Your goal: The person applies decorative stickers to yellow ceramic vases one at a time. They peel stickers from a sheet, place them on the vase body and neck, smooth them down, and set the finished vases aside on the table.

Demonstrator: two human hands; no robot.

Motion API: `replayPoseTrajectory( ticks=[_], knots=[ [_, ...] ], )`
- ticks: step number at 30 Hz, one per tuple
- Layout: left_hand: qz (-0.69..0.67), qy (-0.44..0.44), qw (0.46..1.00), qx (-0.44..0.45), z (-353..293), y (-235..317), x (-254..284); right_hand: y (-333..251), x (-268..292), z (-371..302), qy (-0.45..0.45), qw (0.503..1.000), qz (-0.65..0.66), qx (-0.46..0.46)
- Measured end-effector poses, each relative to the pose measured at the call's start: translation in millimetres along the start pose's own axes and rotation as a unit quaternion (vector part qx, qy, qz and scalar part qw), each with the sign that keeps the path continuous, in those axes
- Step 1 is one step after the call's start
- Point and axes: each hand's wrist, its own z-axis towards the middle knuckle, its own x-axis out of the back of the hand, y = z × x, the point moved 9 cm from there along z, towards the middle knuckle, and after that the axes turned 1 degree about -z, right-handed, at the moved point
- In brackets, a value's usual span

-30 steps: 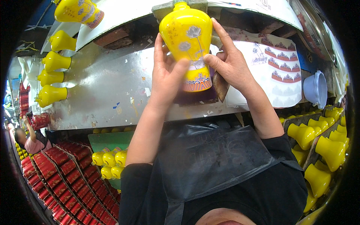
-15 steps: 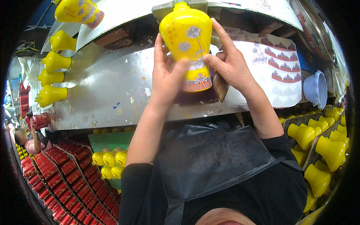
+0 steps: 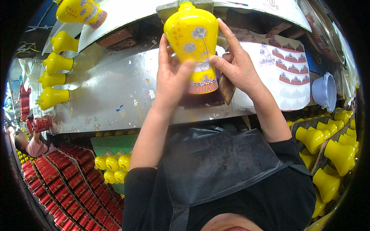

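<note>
A glossy yellow vase (image 3: pixel 192 32) with grey lotus flowers, a column of dark characters and a patterned band at its foot stands tilted in front of me. My left hand (image 3: pixel 172 73) grips its left side, the thumb lying on the front near the narrow waist. On the other side, my right hand (image 3: pixel 239 63) holds it with the index finger up along the shoulder and the thumb pressed at the lotus stems. Behind the vase's foot a dark purple pad and a brown wooden piece (image 3: pixel 227 89) show in part.
Sheets of printed decals (image 3: pixel 287 69) lie right of the vase, beside a pale blue bucket (image 3: pixel 324 91). Plain yellow vases (image 3: pixel 54 98) line the metal table's left end. Racks of yellow vases (image 3: pixel 310 138) and red cylindrical pieces (image 3: pixel 69 173) flank me. Another person (image 3: pixel 34 144) handles a red piece at far left.
Both my hands and the vase stay almost exactly where they were. At far left, the other person has shifted slightly, along with the red piece.
</note>
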Motion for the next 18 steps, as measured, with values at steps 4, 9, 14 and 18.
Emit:
replayPoseTrajectory(
  ticks=[4, 9, 14, 18],
  knots=[
    [-0.004, 0.002, 1.0, -0.003, 0.6, -0.7, 0.7, -0.6, 0.1, -0.8, -0.006, 1.0, 0.0, 0.006],
    [0.02, 0.001, 1.0, 0.012, 1.9, -1.1, 2.3, -3.3, 3.8, 0.8, 0.012, 1.0, 0.001, 0.02],
    [-0.007, 0.007, 1.0, 0.01, 2.6, 3.4, -0.2, -5.3, 7.0, 2.8, 0.013, 0.999, 0.002, 0.032],
    [-0.029, 0.003, 0.999, 0.035, 3.1, 5.2, -2.9, -4.2, 5.3, -1.8, 0.0, 1.0, -0.004, 0.022]
  ],
)
